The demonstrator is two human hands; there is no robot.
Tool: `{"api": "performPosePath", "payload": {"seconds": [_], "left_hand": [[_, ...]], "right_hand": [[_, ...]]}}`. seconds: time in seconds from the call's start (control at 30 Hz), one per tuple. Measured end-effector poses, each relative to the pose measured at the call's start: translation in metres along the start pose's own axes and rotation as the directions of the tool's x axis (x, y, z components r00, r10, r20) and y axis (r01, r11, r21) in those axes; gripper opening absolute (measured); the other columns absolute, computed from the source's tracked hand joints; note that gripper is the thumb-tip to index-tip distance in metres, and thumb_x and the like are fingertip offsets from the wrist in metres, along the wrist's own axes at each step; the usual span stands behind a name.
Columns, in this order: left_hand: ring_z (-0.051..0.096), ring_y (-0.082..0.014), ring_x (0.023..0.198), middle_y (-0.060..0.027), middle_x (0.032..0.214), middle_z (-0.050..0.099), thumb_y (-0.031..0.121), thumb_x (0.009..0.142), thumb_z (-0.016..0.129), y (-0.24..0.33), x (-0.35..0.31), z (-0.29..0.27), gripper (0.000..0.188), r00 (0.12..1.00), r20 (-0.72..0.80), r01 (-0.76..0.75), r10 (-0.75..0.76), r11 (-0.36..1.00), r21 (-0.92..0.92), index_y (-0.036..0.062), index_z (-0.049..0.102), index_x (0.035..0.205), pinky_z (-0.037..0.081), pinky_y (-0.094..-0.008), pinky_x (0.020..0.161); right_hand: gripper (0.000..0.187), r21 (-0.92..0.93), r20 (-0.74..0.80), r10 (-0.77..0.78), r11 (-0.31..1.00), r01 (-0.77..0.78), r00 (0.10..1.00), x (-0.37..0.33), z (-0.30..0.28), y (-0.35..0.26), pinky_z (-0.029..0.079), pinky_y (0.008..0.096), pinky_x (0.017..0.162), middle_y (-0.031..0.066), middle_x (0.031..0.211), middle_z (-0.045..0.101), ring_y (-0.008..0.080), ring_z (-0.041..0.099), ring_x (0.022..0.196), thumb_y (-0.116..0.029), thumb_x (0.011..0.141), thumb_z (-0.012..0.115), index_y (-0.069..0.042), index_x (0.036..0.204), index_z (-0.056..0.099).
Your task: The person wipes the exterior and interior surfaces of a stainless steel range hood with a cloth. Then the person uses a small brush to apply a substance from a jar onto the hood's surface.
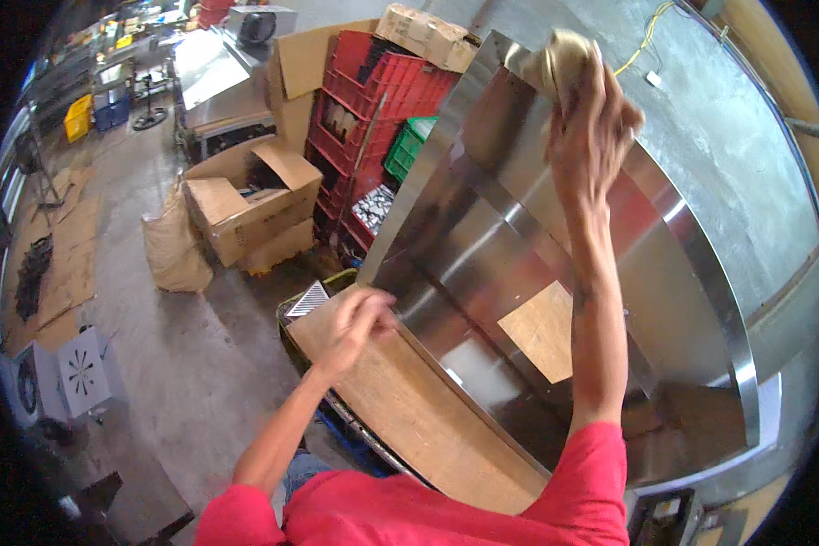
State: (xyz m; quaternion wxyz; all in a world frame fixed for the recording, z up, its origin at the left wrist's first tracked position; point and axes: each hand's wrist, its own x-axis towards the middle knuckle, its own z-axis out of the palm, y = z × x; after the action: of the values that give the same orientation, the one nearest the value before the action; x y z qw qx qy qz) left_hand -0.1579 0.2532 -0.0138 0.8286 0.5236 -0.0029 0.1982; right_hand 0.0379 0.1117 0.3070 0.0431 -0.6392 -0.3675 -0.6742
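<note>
A large mirror-like sheet-metal panel (519, 218) with raised, folded edges lies in front of me and to the right. My right arm reaches across it to the far end. There my right hand (591, 136) is closed round a beige cloth (562, 64), held at the panel's far edge. My left hand (350, 332) hovers by the panel's near left edge, above a wooden board (428, 409). Its fingers are loosely bent and apart, a little blurred, with nothing seen in them. A tan rectangular patch (541, 332) shows on the shiny face; I cannot tell whether it is a reflection.
Stacked red crates (382, 82) and a green crate (411, 147) stand beyond the panel's left edge. Left of them are an open cardboard box (255, 200) and a brown sack (175, 241). A yellow cable (644, 36) lies on the floor at the far right.
</note>
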Motion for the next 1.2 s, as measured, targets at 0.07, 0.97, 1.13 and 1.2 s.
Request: {"api": "performPosePath", "payload": {"seconds": [0.07,0.97,1.13,1.2], "left_hand": [[0.067,-0.0127,0.092,-0.0052,0.098,0.067,0.022,0.114,0.053,-0.114,-0.034,-0.102,0.025,0.953,-0.301,0.139,-0.032,0.93,0.341,0.0006,0.064,0.12,0.058,-0.0319,0.081],[0.072,-0.017,0.077,-0.0105,0.098,0.071,0.031,0.114,0.053,-0.188,-0.391,-0.313,0.032,0.363,-0.741,0.803,-0.565,0.594,-0.059,0.0026,0.06,0.126,0.056,-0.0292,0.068],[0.072,-0.0179,0.078,-0.0118,0.099,0.071,0.036,0.114,0.055,-0.148,-0.435,-0.323,0.036,0.274,-0.781,0.835,-0.561,0.541,-0.095,0.0031,0.059,0.127,0.055,-0.0295,0.069],[0.071,-0.0185,0.077,-0.0128,0.098,0.071,0.032,0.112,0.058,-0.153,-0.459,-0.342,0.032,0.208,-0.787,0.849,-0.58,0.507,-0.149,0.0038,0.059,0.126,0.055,-0.03,0.065]], "right_hand": [[0.062,-0.153,-0.013,-0.096,0.984,0.093,0.995,0.049,0.052,-0.015,0.042,0.0488,0.111,0.0091,0.153,0.058,0.0322,0.055,0.136,-0.021,0.097,0.075,-0.008,0.152,0.05],[0.059,0.504,0.69,-0.601,0.799,0.329,0.403,-0.5,0.181,-0.263,0.035,0.0457,0.127,0.0218,0.166,0.046,0.0326,0.044,0.155,-0.012,0.096,0.054,0.007,0.152,0.052],[0.052,0.568,0.705,-0.595,0.799,0.194,0.387,-0.531,0.153,-0.272,0.035,0.0473,0.125,0.0239,0.157,0.054,0.0365,0.047,0.149,-0.02,0.099,0.053,0.008,0.143,0.057],[0.052,0.549,0.824,-0.508,0.826,-0.128,0.25,-0.522,0.105,-0.251,0.038,0.0494,0.121,0.0255,0.15,0.057,0.0397,0.051,0.143,-0.024,0.1,0.053,0.005,0.143,0.057]]}}
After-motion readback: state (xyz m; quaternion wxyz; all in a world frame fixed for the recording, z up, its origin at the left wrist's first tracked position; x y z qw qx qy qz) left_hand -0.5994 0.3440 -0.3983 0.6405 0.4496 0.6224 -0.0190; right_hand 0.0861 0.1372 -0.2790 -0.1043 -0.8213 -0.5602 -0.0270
